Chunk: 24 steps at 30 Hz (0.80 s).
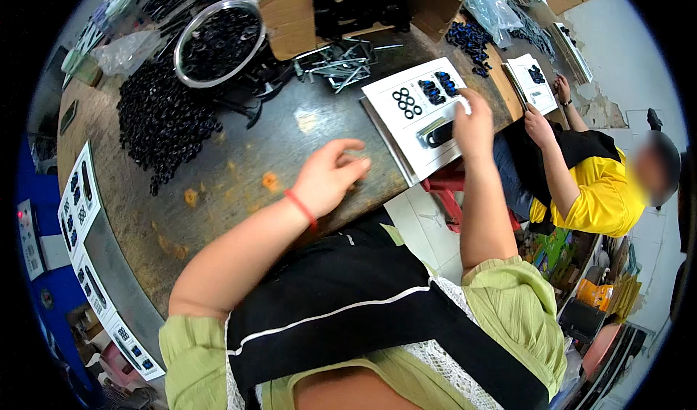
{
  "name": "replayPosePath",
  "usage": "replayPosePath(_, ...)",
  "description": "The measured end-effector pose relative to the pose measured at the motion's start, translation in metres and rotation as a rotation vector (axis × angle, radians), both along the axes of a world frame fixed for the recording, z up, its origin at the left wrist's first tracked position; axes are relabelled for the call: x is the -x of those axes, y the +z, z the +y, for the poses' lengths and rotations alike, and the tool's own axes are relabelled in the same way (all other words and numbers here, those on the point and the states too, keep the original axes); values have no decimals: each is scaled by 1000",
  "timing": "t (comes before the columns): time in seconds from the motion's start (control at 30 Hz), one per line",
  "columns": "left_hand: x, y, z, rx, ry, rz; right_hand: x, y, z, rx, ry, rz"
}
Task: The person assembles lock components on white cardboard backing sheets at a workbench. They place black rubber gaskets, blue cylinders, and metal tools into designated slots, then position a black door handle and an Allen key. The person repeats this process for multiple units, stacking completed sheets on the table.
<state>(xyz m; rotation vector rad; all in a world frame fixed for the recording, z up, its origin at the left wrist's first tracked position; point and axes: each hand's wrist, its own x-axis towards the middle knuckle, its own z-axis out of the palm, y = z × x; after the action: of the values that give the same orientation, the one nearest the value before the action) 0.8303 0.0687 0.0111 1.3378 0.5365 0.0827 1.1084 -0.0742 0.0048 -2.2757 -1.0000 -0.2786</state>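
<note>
Left hand (330, 178) rests loosely open on table (239, 163); right hand (472, 123) pinches white tray (421, 116) holding black rings.

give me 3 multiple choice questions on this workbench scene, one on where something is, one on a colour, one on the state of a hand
1. Where is the metal bowl of small black parts?
A. at the far side of the bench, beside the cardboard box
B. on the floor
C. on the white tray

2. What colour is the band on the left hand's wrist?
A. blue
B. red
C. white

3. How is the right hand?
A. flat on bare bench
B. hanging off the bench
C. over the white tray, pinching a small white piece

Answers: 1 A, the bowl stands next to the box. 2 B, a thin red band circles the wrist. 3 C, its fingertips grip a white bit above the tray.
</note>
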Motion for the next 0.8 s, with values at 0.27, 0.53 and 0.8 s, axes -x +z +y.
replayPosePath(0.27,-114,-24,-14,43,124,280,-111,-30,-36,16,-171,437)
replayPosePath(0.53,-117,-31,-19,122,177,147,-105,-22,-36,-40,-187,417)
replayPosePath(0.8,-55,-13,-19,135,239,79,-56,4,-24,-32,-105,427)
